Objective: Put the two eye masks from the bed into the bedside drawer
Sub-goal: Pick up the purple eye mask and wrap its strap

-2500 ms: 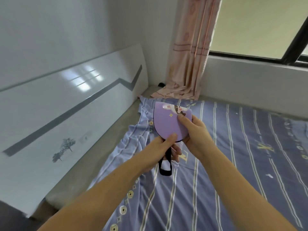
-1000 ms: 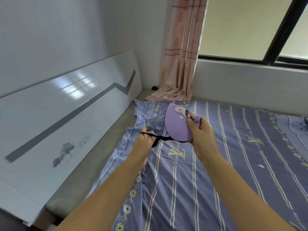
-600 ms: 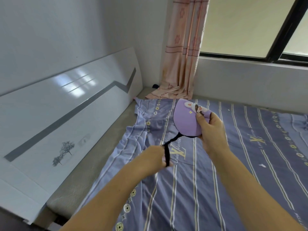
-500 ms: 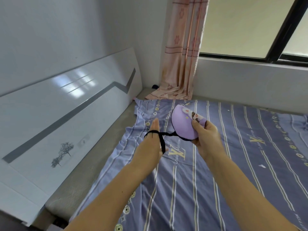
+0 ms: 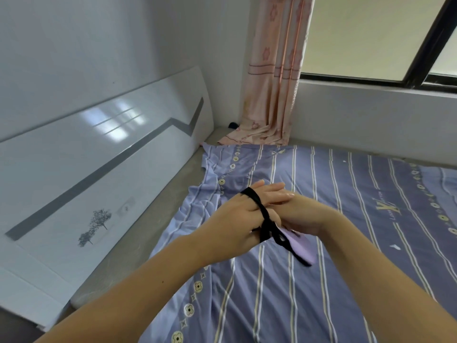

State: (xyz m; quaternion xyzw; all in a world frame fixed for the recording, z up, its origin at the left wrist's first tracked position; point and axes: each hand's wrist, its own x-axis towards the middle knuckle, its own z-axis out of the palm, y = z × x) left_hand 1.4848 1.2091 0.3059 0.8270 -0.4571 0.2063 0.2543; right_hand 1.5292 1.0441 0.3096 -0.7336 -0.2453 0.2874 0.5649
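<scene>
One purple eye mask (image 5: 300,246) with a black strap (image 5: 259,209) is held between both hands, above the striped blue bed sheet (image 5: 346,280). The strap is looped over the back of my left hand (image 5: 235,216), whose fingers point up and to the right. My right hand (image 5: 299,214) presses against the left from the right, with the mask hanging just below its wrist. The mask's upper part is hidden between the hands. A second eye mask and the bedside drawer are not in view.
A glossy white headboard (image 5: 99,174) with a grey zigzag stripe runs along the left. Bare grey mattress (image 5: 153,219) shows between it and the sheet. A pink curtain (image 5: 274,82) hangs in the far corner, beside a window (image 5: 371,33).
The hands have come together. The strap, stretched out to the left before, is now wrapped over my left hand, and the mask has dropped from upright in my right hand to below it.
</scene>
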